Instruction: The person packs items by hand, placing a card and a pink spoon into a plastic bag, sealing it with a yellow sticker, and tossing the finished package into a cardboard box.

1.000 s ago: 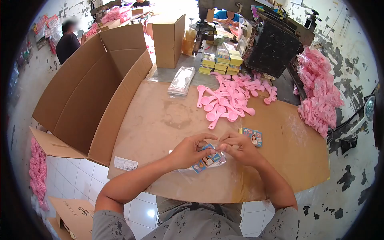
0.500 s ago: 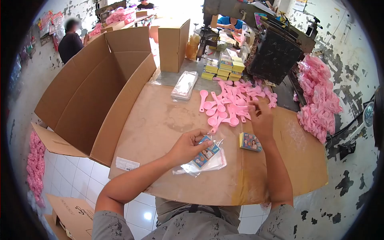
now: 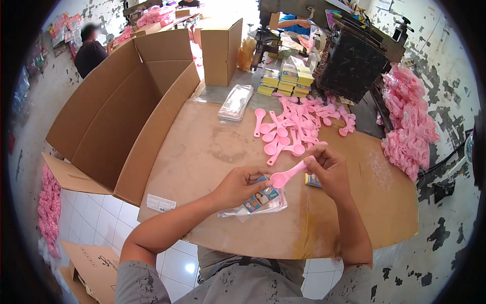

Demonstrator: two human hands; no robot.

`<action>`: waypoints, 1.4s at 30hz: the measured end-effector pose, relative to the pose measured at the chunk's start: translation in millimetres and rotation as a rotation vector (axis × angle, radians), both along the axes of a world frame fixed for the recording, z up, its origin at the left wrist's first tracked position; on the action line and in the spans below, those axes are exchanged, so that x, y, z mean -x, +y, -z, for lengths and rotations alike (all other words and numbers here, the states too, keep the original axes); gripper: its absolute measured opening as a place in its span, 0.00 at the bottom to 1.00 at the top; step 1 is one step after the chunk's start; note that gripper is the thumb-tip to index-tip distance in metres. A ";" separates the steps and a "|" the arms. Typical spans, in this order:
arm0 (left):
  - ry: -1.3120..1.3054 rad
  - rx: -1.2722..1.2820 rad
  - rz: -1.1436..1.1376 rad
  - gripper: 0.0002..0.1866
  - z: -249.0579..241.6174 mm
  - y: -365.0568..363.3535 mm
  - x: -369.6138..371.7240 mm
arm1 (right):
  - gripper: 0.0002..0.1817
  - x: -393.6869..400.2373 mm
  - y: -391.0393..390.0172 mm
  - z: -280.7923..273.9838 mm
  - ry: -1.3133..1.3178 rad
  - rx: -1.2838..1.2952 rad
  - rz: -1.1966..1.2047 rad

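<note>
A pink spoon [image 3: 290, 174] is pinched by its handle in my right hand [image 3: 328, 169]. Its bowl hangs beside the fingertips of my left hand [image 3: 238, 186]. My left fingers are closed on a clear bag with a blue printed card [image 3: 261, 199] in it, over a small stack of clear bags [image 3: 278, 206] on the cardboard-covered table [image 3: 202, 152]. Beyond both hands lies a heap of pink spoons [image 3: 298, 121]. A stack of cards [image 3: 313, 180] is partly hidden behind my right hand.
A large open carton [image 3: 101, 121] stands at the left. Clear packets [image 3: 236, 103], card stacks [image 3: 286, 78], an upright box [image 3: 220, 53] and a black machine [image 3: 352, 66] are at the back. Bagged pink items [image 3: 407, 121] hang right. A person [image 3: 91, 53] is back left.
My right hand has come from the spoon heap toward my left hand and now holds one spoon. My left hand stays on the bag with the card.
</note>
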State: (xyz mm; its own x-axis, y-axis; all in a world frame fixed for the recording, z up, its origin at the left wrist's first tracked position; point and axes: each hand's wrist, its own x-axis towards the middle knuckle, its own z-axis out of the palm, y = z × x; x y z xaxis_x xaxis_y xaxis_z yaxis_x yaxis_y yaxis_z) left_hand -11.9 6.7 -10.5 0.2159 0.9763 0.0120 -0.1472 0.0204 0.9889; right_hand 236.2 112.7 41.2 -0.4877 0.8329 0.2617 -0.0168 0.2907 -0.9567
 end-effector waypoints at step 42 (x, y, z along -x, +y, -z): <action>0.304 -0.644 -0.186 0.22 -25.1 -21.9 -5.6 | 0.07 40.0 -62.4 -84.8 -0.459 -0.812 -0.010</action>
